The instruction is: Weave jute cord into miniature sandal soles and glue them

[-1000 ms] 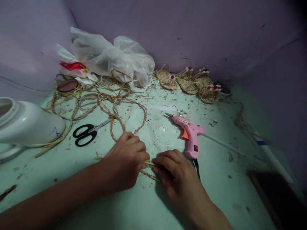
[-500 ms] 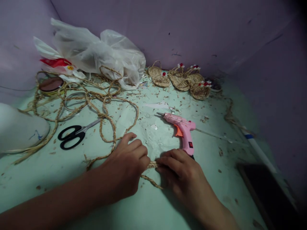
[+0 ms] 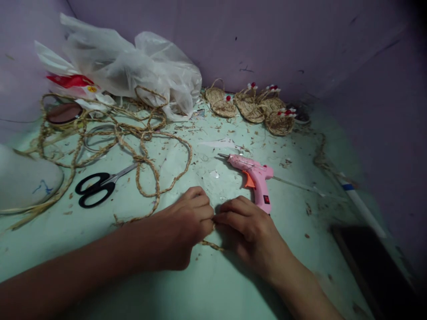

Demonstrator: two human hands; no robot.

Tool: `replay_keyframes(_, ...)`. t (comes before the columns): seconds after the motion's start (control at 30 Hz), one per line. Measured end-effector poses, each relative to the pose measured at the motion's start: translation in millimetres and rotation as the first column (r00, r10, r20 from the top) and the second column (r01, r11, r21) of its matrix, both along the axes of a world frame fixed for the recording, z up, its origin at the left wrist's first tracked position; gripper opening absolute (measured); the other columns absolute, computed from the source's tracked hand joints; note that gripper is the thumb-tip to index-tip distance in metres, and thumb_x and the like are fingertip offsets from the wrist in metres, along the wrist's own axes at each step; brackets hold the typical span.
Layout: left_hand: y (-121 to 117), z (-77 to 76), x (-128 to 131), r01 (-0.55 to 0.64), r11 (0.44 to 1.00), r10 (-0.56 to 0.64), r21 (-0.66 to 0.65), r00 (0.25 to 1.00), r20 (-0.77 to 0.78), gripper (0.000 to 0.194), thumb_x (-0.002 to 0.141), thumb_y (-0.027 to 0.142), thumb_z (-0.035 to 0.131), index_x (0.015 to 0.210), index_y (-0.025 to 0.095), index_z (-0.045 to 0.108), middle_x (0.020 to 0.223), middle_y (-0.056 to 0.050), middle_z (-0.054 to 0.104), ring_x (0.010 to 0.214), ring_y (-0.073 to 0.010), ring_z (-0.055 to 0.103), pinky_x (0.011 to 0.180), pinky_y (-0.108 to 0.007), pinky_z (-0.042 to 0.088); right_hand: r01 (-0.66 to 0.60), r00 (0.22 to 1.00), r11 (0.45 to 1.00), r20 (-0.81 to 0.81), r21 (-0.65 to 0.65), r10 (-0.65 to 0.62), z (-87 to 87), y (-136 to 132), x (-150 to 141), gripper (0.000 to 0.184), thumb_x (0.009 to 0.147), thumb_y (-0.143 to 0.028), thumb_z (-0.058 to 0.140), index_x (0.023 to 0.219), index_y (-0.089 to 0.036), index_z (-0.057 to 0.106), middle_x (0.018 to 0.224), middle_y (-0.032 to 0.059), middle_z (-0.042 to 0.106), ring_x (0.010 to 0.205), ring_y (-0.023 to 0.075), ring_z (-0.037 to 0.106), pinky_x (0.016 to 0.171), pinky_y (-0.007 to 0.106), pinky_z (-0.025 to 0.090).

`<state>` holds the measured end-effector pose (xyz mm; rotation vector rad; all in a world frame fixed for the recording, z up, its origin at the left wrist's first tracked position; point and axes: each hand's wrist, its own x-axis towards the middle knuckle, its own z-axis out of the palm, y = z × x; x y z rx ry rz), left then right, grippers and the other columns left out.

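Note:
My left hand [image 3: 191, 222] is closed on a piece of braided straw rope [image 3: 213, 245], most of it hidden under the fingers. Facing it, my right hand [image 3: 248, 229] pinches the same braid, its fingertips almost touching the left hand's. A loose end of the braid shows below, between the two hands. Just beyond the right hand lies a pink glue gun [image 3: 251, 175] with an orange trigger and a glue stick in its back. Black-handled scissors [image 3: 100, 186] rest left of my left hand, near a long tangle of braided rope [image 3: 151, 166].
White plastic bags [image 3: 133, 66] lie against the back wall. Several small woven slippers [image 3: 250, 106] with red and white beads sit beside them. A white jug [image 3: 28, 180] lies at the left edge, a dark flat object [image 3: 373, 266] at the right. Straw scraps litter the green surface.
The view has shifted, so most things appear further left. My hands have come closer together, covering the stretch of braid that showed between them. Both keep their grip.

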<state>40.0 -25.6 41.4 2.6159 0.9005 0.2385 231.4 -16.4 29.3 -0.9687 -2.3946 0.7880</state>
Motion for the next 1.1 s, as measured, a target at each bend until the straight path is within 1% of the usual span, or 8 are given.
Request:
replay_keyframes(0.13, 5, -1.7, -3, 0.068, 0.997, -0.069, 0.041, 0.997, 0.038, 0.015, 0.059, 0.005, 0.055, 0.068, 0.017, 0.054, 0.07, -0.002, 0.054, 0.076, -0.017, 0.045, 0.091, -0.036, 0.037, 0.114, 0.993, 0.991, 0.026, -0.063, -0.113, 0.7, -1, -1, 0.018, 0.079, -0.006, 0.053, 0.089, -0.017, 0.063, 0.085, 0.0065, 0.063, 0.079, 0.019, 0.057, 0.069, 0.033, 0.05)
replay_keyframes(0.23, 3, -3.0, -3, 0.005, 0.999, -0.007, 0.043, 0.998, 0.061, 0.012, 0.058, 0.006, 0.056, 0.062, 0.017, 0.052, 0.067, -0.001, 0.052, 0.072, -0.0155, 0.044, 0.089, -0.037, 0.036, 0.14, 0.99, 0.982, 0.021, -0.125, -0.138, 4.1, -3, 2, 0.017, 0.079, -0.006, 0.054, 0.09, -0.018, 0.062, 0.087, 0.0067, 0.063, 0.08, 0.0189, 0.058, 0.07, 0.034, 0.05)
replay_keyframes(0.37, -2, -3.4, -1, -0.083, 0.995, 0.083, 0.046, 0.996, 0.017, 0.01, 0.059, 0.007, 0.056, 0.063, 0.016, 0.053, 0.067, 0.0, 0.051, 0.071, -0.0148, 0.043, 0.093, -0.04, 0.032, 0.139, 0.99, 0.975, 0.032, -0.172, -0.135, 9.5, -5, 10, 0.024, 0.078, -0.004, 0.055, 0.096, -0.018, 0.063, 0.094, 0.0075, 0.062, 0.083, 0.0184, 0.059, 0.073, 0.033, 0.051)
replay_keyframes(0.53, -4, -1.3, 1, -0.073, 0.995, 0.074, 0.063, 0.997, -0.018, 0.009, 0.062, 0.01, 0.056, 0.067, 0.017, 0.055, 0.068, 0.0, 0.052, 0.072, -0.0156, 0.043, 0.098, -0.042, 0.028, 0.11, 0.991, 0.986, 0.088, -0.124, -0.1, 8.7, -6, 13, 0.021, 0.082, -0.006, 0.051, 0.091, -0.018, 0.066, 0.088, 0.0069, 0.062, 0.077, 0.0184, 0.058, 0.068, 0.033, 0.051)
replay_keyframes(0.7, -2, 6.2, 3, 0.026, 0.996, -0.017, 0.089, 0.995, -0.094, 0.013, 0.063, 0.006, 0.053, 0.071, 0.016, 0.056, 0.072, -0.001, 0.054, 0.076, -0.0162, 0.045, 0.102, -0.042, 0.026, 0.085, 0.991, 0.996, 0.105, -0.021, -0.083, 0.8, -6, 10, 0.027, 0.082, -0.003, 0.047, 0.092, -0.017, 0.067, 0.087, 0.0077, 0.063, 0.079, 0.0198, 0.058, 0.069, 0.034, 0.05)
replay_keyframes(0.8, -2, 4.5, 2, 0.049, 0.994, -0.038, 0.093, 0.993, -0.113, 0.017, 0.06, 0.006, 0.053, 0.073, 0.016, 0.057, 0.074, -0.001, 0.054, 0.077, -0.0166, 0.045, 0.103, -0.042, 0.025, 0.087, 0.991, 0.996, 0.108, -0.025, -0.084, 1.0, -6, 10, 0.026, 0.082, -0.003, 0.048, 0.09, -0.017, 0.068, 0.086, 0.0077, 0.064, 0.079, 0.0196, 0.059, 0.069, 0.033, 0.05)
replay_keyframes(1.0, -8, -11.8, -1, -0.146, 0.986, 0.141, 0.081, 0.988, 0.057, 0.014, 0.057, 0.009, 0.054, 0.069, 0.017, 0.055, 0.071, -0.001, 0.053, 0.07, -0.0157, 0.044, 0.096, -0.042, 0.028, 0.177, 0.982, 0.959, 0.097, -0.219, -0.159, 17.4, -8, 21, 0.023, 0.079, -0.011, 0.056, 0.099, -0.017, 0.065, 0.095, 0.0076, 0.067, 0.083, 0.018, 0.063, 0.073, 0.029, 0.051)
replay_keyframes(1.1, -12, -13.1, 0, -0.188, 0.979, 0.184, 0.078, 0.981, 0.056, 0.013, 0.056, 0.009, 0.054, 0.065, 0.018, 0.053, 0.069, -0.001, 0.052, 0.069, -0.0163, 0.043, 0.095, -0.044, 0.028, 0.234, 0.966, 0.942, 0.166, -0.239, -0.198, 25.1, -9, 28, 0.019, 0.08, -0.011, 0.051, 0.086, -0.019, 0.067, 0.082, 0.0042, 0.069, 0.073, 0.0164, 0.064, 0.065, 0.027, 0.05)
